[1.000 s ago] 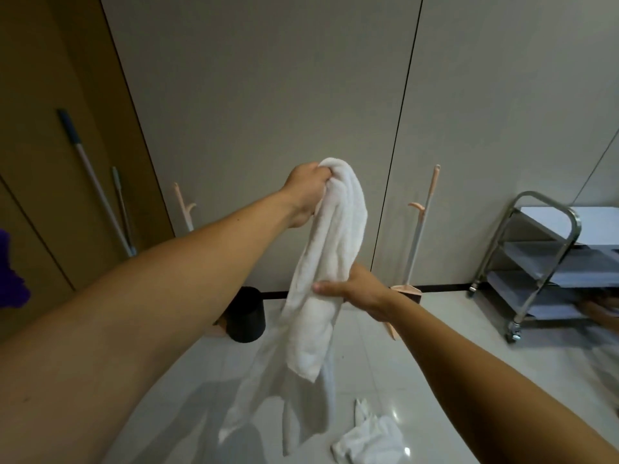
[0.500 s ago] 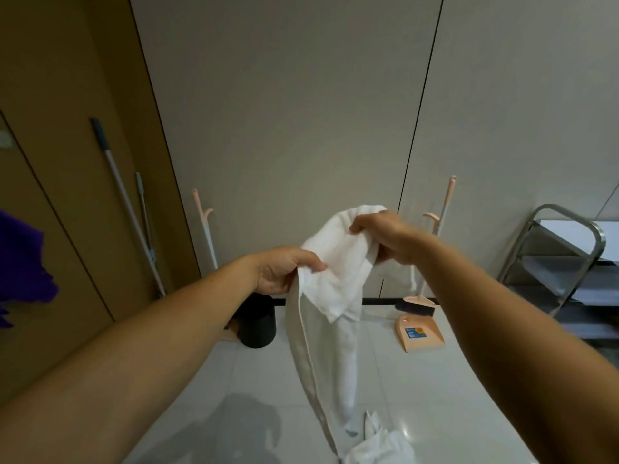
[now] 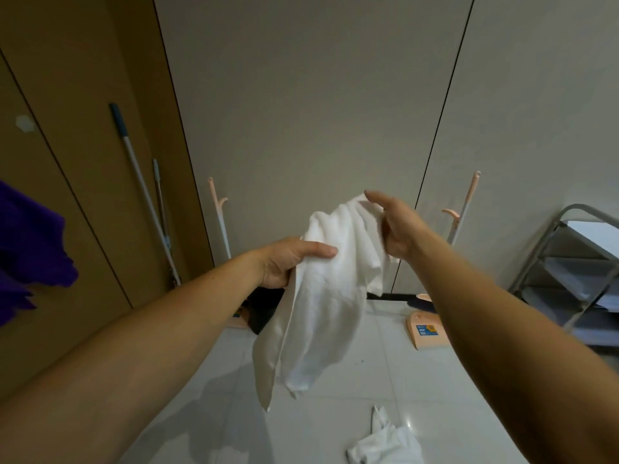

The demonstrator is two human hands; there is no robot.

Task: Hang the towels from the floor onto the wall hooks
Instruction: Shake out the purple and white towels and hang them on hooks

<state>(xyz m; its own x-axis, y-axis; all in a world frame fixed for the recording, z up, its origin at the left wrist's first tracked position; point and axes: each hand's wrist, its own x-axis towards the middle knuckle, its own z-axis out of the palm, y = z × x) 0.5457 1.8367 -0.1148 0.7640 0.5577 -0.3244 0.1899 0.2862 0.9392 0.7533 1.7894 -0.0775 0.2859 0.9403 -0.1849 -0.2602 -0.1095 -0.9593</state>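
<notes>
A white towel (image 3: pixel 321 296) hangs in front of me at chest height, bunched at the top and trailing down. My left hand (image 3: pixel 288 261) grips its left edge, thumb on top. My right hand (image 3: pixel 397 229) holds the upper right part, index finger stretched out along the top. A second white towel (image 3: pixel 385 445) lies crumpled on the tiled floor at the bottom right. A purple towel (image 3: pixel 30 249) hangs on the brown wall at the far left. A small pale hook (image 3: pixel 24 123) sits higher on that wall.
Two mop handles (image 3: pixel 144 192) lean in the left corner. A black bin (image 3: pixel 264 309) stands behind the towel. Pink broom handles (image 3: pixel 217 212) lean on the grey wall, with a pink dustpan (image 3: pixel 427 331) on the floor. A metal trolley (image 3: pixel 576 272) stands at the right.
Both hands moved along the towel: my left hand dropped from the top to its left edge, my right hand rose to the upper right. The view tilted up and the towel spread wider.
</notes>
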